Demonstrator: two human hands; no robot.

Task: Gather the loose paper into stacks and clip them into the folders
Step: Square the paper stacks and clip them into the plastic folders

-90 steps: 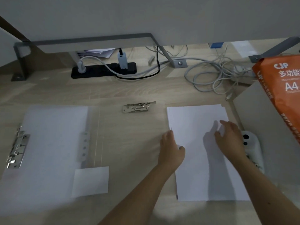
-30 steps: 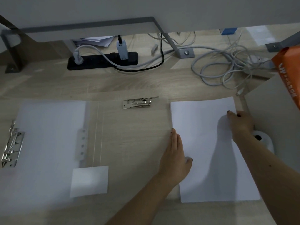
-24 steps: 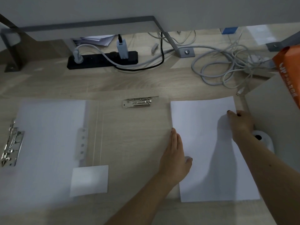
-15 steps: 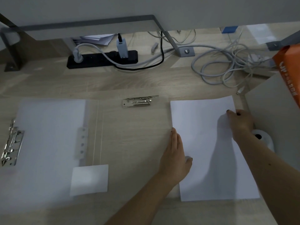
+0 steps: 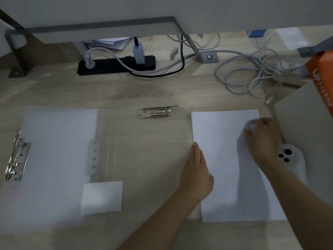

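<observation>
The white paper stack [image 5: 221,159] lies right on the wooden tabletop [image 5: 126,91]. The left hand [image 5: 197,175] rests flat, fingers straight, along its left edge; the right hand [image 5: 264,139] pinches its far right corner with curled fingers. The orange paper pack [image 5: 322,76] bears white lettering, unreadably blurred.

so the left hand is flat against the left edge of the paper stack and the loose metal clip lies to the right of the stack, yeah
Not quite. The left hand does lie flat against the left edge of the paper stack, but the loose metal clip lies to the left of the stack, near its far corner. The head view shows this.
</observation>
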